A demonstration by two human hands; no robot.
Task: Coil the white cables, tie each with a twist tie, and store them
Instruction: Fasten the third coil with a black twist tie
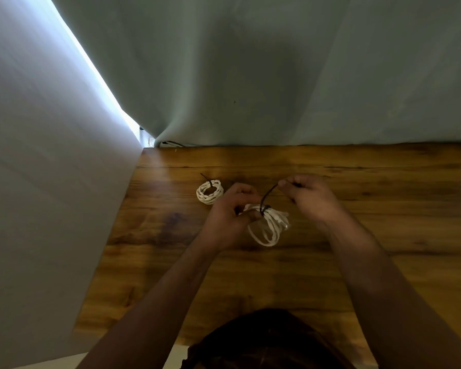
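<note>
A coiled white cable (270, 225) hangs just above the wooden table (383, 235) at its middle. My left hand (230, 211) grips the coil at its upper left. A dark twist tie (267, 198) wraps round the coil's top, and its free end runs up and right to my right hand (308, 195), which pinches it between thumb and fingers. A second white cable coil (210, 191), bound with a dark tie, lies flat on the table to the left of my left hand.
A grey-green curtain (277, 75) hangs along the table's far edge. A pale wall (37, 182) borders the table's left side. Dark fabric (266, 342) shows at the near edge.
</note>
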